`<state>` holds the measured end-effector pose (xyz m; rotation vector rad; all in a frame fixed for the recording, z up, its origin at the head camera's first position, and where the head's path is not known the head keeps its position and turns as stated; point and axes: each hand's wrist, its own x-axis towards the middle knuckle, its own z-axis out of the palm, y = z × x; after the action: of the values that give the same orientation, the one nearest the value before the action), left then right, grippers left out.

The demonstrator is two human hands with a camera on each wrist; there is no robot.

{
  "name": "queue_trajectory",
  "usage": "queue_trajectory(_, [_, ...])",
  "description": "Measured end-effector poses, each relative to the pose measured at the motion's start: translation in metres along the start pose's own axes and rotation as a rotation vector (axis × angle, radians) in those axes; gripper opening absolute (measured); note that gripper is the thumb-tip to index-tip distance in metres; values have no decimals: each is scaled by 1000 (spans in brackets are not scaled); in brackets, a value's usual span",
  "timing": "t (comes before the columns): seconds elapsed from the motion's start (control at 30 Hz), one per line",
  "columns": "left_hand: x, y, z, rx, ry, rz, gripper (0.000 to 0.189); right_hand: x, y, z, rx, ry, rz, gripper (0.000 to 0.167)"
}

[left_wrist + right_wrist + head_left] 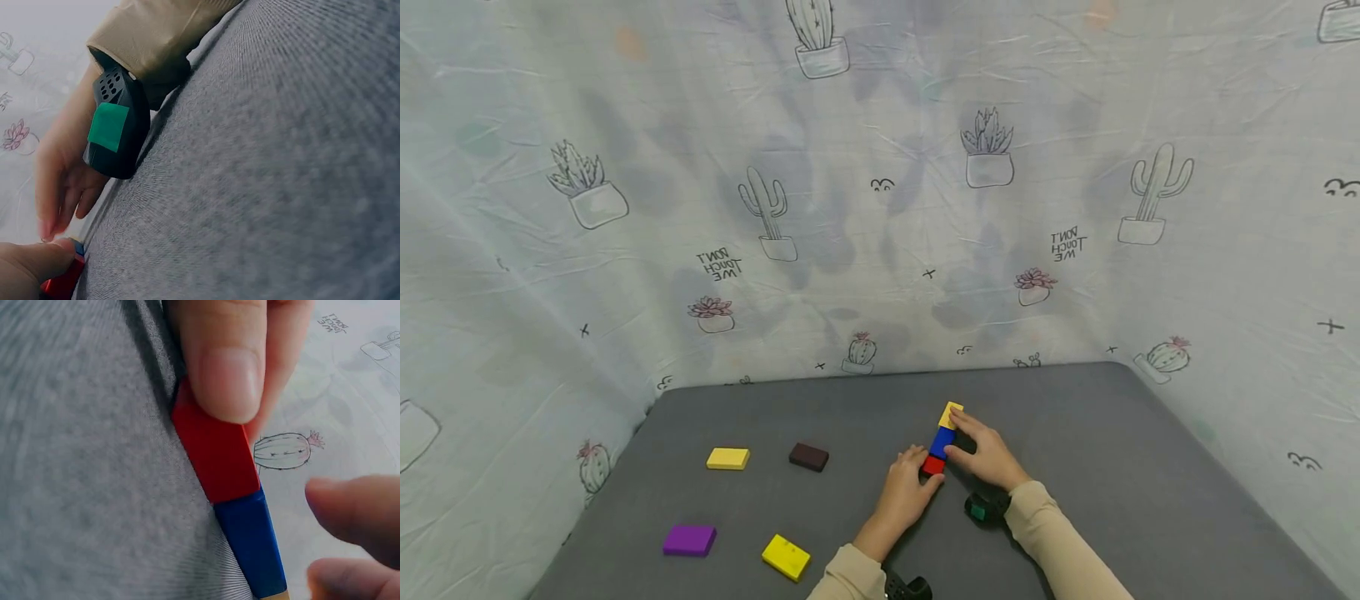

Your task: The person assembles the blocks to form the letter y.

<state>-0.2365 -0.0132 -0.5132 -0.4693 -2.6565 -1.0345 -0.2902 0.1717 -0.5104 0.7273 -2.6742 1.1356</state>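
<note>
Probably light and stiff, the red block [933, 467], blue block [942, 442] and yellow block [949, 412] line up toward the surface [1075, 425]'s far edge; left hand [904, 493] pinches red, sides gripping best; right hand [994, 460] is spread.

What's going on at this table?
A person is working on a row of three blocks lying end to end on the gray table. Their left hand pinches the red block. Their right hand is by the blue block and yellow end block; whether it touches the yellow one is unclear. Off to the person's left lie four separate blocks: pale yellow block, dark brown block, purple block and bright yellow block.
</note>
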Motion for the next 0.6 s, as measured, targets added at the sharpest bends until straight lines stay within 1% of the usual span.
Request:
queue_trajectory(0.13, [2,-1,1,9,-3,21,47,0,0,2,-30,-61,36,75])
queue_trajectory(0.23, [3,-2,0,13,-13,28,47,1,-1,4,-56,-108,35,81])
queue_trajectory(0.3, [4,-3,0,17,-20,32,48,1,-2,6,-78,-124,37,85])
queue_trajectory(0.47, [5,-4,0,27,-21,45,49,1,-2,8,-93,-113,60,89])
queue_trajectory(0.6, [6,-3,0,13,-28,37,52,0,0,9,-107,-77,62,90])
